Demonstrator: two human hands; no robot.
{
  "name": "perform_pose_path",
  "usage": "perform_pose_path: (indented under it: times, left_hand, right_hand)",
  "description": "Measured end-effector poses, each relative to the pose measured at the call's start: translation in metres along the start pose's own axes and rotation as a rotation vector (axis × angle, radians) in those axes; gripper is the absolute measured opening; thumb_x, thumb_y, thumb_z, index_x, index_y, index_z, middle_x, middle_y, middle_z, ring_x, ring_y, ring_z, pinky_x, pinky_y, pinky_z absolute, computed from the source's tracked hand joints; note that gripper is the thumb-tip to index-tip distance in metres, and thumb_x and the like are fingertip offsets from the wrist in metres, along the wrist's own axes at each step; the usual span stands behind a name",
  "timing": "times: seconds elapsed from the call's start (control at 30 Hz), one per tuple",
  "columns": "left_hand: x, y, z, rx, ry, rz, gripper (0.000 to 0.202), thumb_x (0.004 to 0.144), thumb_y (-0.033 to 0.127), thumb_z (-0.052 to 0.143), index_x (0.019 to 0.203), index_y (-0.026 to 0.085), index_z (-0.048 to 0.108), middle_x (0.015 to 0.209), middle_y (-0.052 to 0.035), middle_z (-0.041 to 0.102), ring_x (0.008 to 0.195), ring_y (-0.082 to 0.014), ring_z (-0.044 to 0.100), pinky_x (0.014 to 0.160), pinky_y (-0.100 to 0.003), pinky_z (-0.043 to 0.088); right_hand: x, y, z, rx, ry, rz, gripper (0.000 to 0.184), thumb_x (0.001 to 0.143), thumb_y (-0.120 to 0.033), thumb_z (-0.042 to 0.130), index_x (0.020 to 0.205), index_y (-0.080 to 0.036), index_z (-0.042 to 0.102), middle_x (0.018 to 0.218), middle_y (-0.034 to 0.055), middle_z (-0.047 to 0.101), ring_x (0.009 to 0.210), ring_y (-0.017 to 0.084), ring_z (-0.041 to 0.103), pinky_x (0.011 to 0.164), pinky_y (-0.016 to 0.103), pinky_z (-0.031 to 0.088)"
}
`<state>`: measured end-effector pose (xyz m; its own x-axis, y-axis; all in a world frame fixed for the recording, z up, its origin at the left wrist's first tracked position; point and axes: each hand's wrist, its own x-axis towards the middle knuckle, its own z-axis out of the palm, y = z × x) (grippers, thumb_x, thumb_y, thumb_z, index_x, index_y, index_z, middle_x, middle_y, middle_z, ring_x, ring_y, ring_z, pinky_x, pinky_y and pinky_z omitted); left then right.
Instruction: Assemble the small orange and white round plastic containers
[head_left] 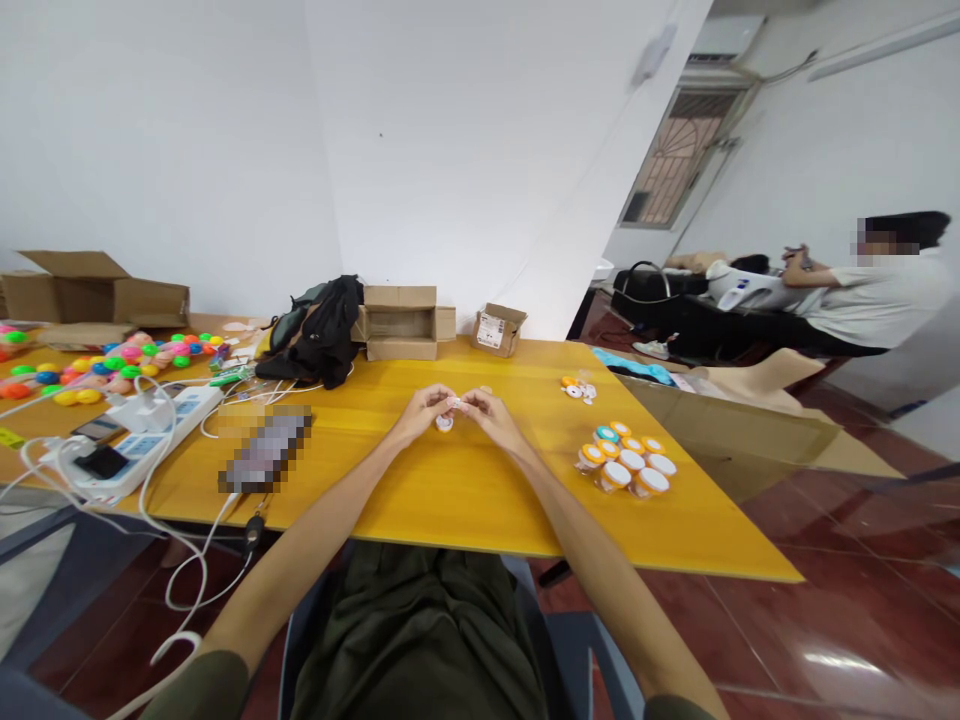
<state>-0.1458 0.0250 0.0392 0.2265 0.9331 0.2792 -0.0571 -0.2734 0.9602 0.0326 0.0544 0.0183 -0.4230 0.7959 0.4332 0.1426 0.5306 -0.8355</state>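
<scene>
Over the middle of the yellow table (pixel 390 490), my left hand (pixel 426 412) and my right hand (pixel 489 414) meet with fingertips pinched together. Between them is a small white piece (pixel 454 402), too small to name. Just below the fingertips is a little round white item (pixel 445 424) with a dark mark on its face; whether it rests on the table or hangs from the fingers I cannot tell. To the right of my right hand stands a group of several small round tubs (pixel 631 460) with white, orange and teal lids. Behind them lies a small pile of white discs (pixel 579 390).
At left are a white power strip (pixel 180 425) with tangled cables, a blurred phone (pixel 266 450) and many colourful balls (pixel 112 365). Along the wall stand a black bag (pixel 322 335) and cardboard boxes (pixel 401 325). A seated person (pixel 885 290) is at far right, beyond a large carton (pixel 720 445).
</scene>
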Motion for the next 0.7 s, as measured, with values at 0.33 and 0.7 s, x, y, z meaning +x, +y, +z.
perform_pose_path:
  times: [0.33,0.7]
  left_hand:
    - [0.0034,-0.0085,-0.0008,-0.012,0.049,-0.013,0.047,0.065,0.052,0.083,0.092,0.017,0.07,0.08,-0.0031,0.072,0.068,-0.0148,0.064,0.07,-0.028,0.054]
    - [0.0051,-0.0088,-0.0044,-0.007,0.172,-0.004,0.04,0.064,0.048,0.083,0.082,0.018,0.065,0.078,-0.0014,0.071,0.07,-0.0157,0.066,0.074,-0.031,0.054]
  right_hand:
    - [0.0013,0.0034,0.0025,-0.013,0.053,0.044,0.035,0.083,-0.056,0.065,0.076,-0.022,0.068,0.073,0.0009,0.067,0.072,0.018,0.058,0.071,0.032,0.048]
    - [0.0006,0.0069,0.0011,0.079,0.112,0.132,0.052,0.081,-0.071,0.057,0.083,-0.022,0.071,0.072,0.0032,0.066,0.064,0.017,0.059,0.059,0.031,0.048]
